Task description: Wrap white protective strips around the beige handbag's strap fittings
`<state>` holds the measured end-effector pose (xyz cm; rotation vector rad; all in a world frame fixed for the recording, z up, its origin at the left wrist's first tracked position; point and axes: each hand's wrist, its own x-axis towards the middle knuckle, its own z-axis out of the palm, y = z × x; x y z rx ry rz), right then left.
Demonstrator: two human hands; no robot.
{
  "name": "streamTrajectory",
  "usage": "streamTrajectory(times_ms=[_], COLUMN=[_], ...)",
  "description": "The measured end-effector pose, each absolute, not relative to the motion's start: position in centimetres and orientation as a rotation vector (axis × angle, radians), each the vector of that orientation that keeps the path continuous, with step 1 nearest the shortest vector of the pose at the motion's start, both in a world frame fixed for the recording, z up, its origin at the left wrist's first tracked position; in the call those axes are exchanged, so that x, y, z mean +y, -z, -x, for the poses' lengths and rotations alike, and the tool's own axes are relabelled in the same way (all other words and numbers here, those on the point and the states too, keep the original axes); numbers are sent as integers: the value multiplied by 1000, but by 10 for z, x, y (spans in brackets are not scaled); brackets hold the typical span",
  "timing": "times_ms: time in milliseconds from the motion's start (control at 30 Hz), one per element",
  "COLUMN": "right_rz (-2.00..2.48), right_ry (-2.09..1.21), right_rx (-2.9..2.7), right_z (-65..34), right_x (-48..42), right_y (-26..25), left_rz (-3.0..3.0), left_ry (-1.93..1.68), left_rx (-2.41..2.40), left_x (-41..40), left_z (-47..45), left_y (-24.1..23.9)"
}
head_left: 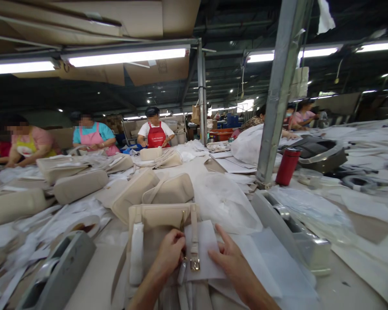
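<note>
In front of me stands a beige handbag (158, 212) with a strap (194, 232) that ends in a gold-coloured buckle (195, 264). A white sheet of paper (203, 241) lies behind the strap, against the bag. My left hand (170, 252) is closed beside the strap, its fingertips pinched by the gold hardware; what they pinch is hidden. My right hand (231, 257) has its thumb over the sheet's right edge, with the index finger stretched out. White wrapping (136, 254) covers the handle on the bag's left side.
Grey tape dispensers stand left (60, 273) and right (292, 234). More beige bags (170, 189) lie behind, with clear plastic (224, 200) beside them. A metal post (276, 99) and a red tumbler (287, 167) stand at right. Several co-workers sit across the table, one in a red apron (155, 135).
</note>
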<state>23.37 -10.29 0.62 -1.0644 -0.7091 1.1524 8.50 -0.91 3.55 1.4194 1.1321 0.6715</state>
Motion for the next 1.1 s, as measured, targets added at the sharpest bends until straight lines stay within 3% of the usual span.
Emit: streamTrajectory(times_ms=[367, 833, 1100], right_rz=[819, 958, 994], right_ry=[-1419, -1311, -1194], right_rx=[-526, -765, -787], right_z=[-226, -215, -213], right_x=[-103, -107, -104], right_y=[-24, -27, -17], left_rz=[-1233, -1046, -1144], left_ry=[-594, -621, -628], left_rx=[998, 722, 807], left_x=[-15, -28, -21], left_z=[-64, -81, -93], left_y=[-43, -55, -51])
